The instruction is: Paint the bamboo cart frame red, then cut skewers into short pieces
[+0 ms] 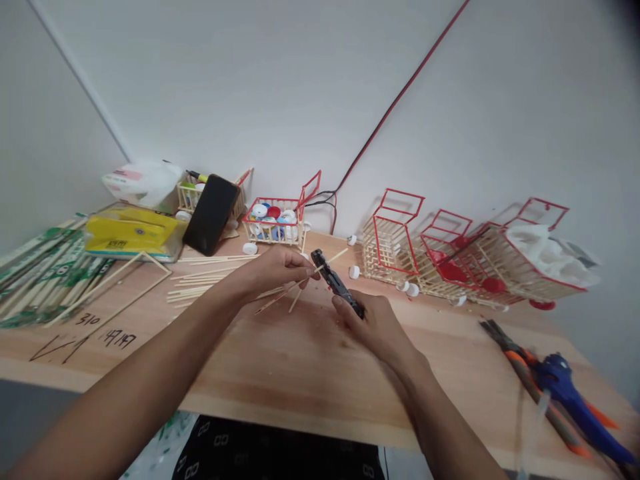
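Note:
Over the middle of the table, my left hand [285, 267] is closed, with its thumb and fingertips pinching a thin wooden stick [337, 257]. The stick's pale end pokes out to the right, past the tool. My right hand [373, 323] is wrapped round a dark, narrow hand tool [337, 283] with metal parts; its exact kind is unclear. The head of that tool is at the stick, close to my left fingertips. Below my left hand lie a few loose sticks [273, 301], some with reddish marks. More pale sticks [193, 287] lie spread to its left.
Small stick-built carts with red rims, including a cart of bottle caps [273, 223] and an unfilled-looking cart [387, 247], line the wall. Left are a phone [211, 213], a yellow pack [133, 232] and wrapped chopsticks [55, 273]. Pliers [525, 373] and a blue-handled tool [570, 393] lie right.

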{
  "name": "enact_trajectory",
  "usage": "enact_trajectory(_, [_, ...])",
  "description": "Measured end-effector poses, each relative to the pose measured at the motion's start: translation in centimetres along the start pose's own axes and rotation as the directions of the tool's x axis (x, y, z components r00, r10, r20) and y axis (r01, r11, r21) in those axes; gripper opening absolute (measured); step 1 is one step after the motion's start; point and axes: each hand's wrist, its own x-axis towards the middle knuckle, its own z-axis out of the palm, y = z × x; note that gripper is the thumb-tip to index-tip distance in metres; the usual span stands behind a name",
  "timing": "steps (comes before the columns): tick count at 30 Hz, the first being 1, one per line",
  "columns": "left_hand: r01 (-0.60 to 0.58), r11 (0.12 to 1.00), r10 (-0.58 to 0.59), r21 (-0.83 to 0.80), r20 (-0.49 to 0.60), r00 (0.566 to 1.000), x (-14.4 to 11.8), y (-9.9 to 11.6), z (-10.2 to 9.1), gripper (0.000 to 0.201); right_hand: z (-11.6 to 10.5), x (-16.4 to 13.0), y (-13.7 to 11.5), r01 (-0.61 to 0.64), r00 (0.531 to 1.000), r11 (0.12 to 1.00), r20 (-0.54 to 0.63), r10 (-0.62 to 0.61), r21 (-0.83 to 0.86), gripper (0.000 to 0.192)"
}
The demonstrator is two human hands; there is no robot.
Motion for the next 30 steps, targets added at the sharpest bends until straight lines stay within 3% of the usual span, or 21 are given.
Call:
enact_trajectory(4, [0.054,0.998,-0.054,-0.04,0.005,0.999,-0.1,0.3,0.1,0.028,0.1,0.1,0.3,-0.006,1.0,1.0,0.021,0.006,0.012,0.054])
enact_trajectory(12, [0.038,0.996,-0.036,-0.081,0.025,0.999,0.1,-0.1,0.1,0.025,0.0,0.2,0.6,0.035,0.998,0.999,0.052,-0.036,0.016,0.051])
enact_trajectory(30, [0.123,0.974,-0.117,-0.19,0.039,0.992,0.3,-0.3,0.3,0.023,0.5,0.0,0.2,0.038,0.999,0.999,0.032,-0.039,0.038,0.053])
